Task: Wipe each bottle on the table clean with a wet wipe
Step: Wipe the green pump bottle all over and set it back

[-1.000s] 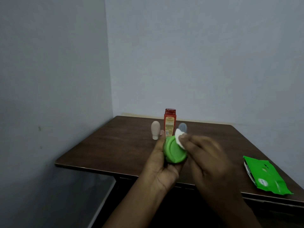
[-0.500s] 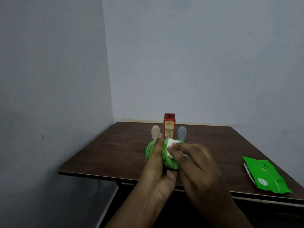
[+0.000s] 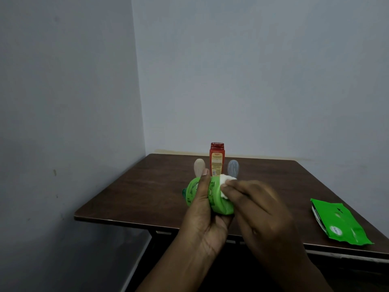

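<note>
mid-task | left hand [image 3: 205,209] grip wraps green plastic bottle [image 3: 220,204], held above dark wooden surface [image 3: 147,186] | right hand [image 3: 259,209] grip pinches white wet wipe [image 3: 226,180] onto it | red bottle [image 3: 216,160], beige tube [image 3: 199,167], clear tube [image 3: 232,167] upright behind, judged unwiped

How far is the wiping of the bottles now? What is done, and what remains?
Done: nothing shows as wiped for certain. In hand: the left hand grips the green bottle while the right hand presses the white wipe on it. Left, probably: the red bottle, beige bottle and clear bottle, standing on the table.
</note>
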Demonstrator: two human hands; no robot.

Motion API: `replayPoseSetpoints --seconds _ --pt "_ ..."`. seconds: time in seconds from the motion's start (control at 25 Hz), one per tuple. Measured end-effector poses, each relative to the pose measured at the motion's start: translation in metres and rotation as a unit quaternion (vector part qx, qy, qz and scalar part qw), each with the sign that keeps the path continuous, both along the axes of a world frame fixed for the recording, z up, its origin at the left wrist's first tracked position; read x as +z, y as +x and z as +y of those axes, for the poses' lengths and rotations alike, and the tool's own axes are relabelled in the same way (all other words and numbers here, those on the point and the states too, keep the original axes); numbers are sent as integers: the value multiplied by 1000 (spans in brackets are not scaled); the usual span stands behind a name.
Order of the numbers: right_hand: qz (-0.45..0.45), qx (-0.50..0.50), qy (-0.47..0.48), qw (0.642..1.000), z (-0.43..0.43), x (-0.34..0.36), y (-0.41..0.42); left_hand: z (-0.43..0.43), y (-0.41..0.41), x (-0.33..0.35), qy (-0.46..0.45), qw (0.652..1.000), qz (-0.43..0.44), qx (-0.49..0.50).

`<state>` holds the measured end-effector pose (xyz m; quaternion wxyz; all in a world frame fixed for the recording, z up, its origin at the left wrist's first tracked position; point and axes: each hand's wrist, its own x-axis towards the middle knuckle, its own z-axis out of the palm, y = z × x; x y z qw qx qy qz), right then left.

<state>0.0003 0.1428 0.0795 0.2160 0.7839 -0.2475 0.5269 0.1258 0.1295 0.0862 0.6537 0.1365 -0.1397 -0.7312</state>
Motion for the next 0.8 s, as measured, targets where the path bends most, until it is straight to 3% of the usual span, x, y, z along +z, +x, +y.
replayPoseSetpoints --seconds 0.2,0.44,0.8 --pt "-26 -61 20 998 -8 -3 1 -8 5 16 12 1000 -18 15" --pt "38 20 19 999 -1 -2 7 -10 11 11 6 1000 7 -25" --pt "-77 -42 29 996 -5 -5 8 -7 5 8 -11 994 -48 96"
